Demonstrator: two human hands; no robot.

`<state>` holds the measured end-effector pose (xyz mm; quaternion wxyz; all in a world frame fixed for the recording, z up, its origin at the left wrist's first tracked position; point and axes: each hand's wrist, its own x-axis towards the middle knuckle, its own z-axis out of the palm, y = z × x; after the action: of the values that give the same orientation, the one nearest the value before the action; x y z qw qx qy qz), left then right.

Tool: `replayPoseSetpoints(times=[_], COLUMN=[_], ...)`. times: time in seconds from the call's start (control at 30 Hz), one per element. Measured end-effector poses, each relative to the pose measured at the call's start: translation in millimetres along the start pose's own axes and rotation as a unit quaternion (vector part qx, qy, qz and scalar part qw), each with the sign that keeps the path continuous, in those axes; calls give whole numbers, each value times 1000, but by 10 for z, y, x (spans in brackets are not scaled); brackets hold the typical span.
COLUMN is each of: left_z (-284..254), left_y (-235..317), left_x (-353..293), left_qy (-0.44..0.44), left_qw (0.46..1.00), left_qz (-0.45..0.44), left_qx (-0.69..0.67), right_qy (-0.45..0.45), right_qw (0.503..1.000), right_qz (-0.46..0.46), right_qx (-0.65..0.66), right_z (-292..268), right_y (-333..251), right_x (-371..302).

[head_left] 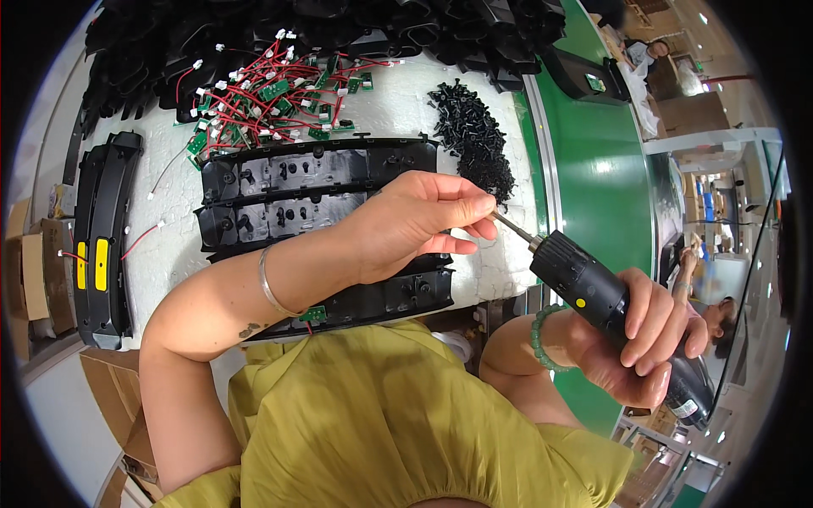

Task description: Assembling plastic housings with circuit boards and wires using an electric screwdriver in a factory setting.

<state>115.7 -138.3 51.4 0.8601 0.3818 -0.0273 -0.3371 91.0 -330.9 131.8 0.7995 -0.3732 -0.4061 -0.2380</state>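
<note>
My right hand [635,343] is wrapped round a black electric screwdriver [584,275], which is tilted with its bit toward the upper left. The thumb and forefinger of my left hand [428,212] pinch together at the tip of the metal bit [515,227]. Whatever lies between those fingertips is too small and covered to make out. Beneath my left hand and forearm are long black plastic housings [326,169], laid in rows and partly hidden by the arm. A small green circuit board [313,314] sits on the nearest housing. Close beyond my left fingertips lies a pile of black screws [470,127].
Green circuit boards with red wires [271,93] lie heaped on the white foam surface [174,212]. Black plastic parts [339,30] are piled along the back. Two black housings with yellow labels [103,245] stand at left. A green surface [605,169] extends at right; other people are beyond.
</note>
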Motion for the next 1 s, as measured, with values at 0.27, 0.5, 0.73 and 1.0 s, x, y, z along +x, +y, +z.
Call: replayPoseSetpoints(times=[0.27, 0.5, 0.73, 1.0], left_z=[-23, 82, -461, -1077], left_y=[0, -36, 405, 912], left_x=[-47, -47, 145, 427], left_qy=[-24, 51, 65, 4], left_qw=[998, 993, 549, 139], left_qz=[38, 48, 318, 192], left_qx=[42, -94, 770, 972], right_qy=[5, 9, 31, 2], right_qw=[1000, 999, 995, 996], right_qz=[-1, -29, -76, -60], right_qx=[-1, -9, -59, -66], right_z=[61, 146, -3, -36], right_y=[44, 126, 117, 43], right_x=[-14, -52, -3, -15])
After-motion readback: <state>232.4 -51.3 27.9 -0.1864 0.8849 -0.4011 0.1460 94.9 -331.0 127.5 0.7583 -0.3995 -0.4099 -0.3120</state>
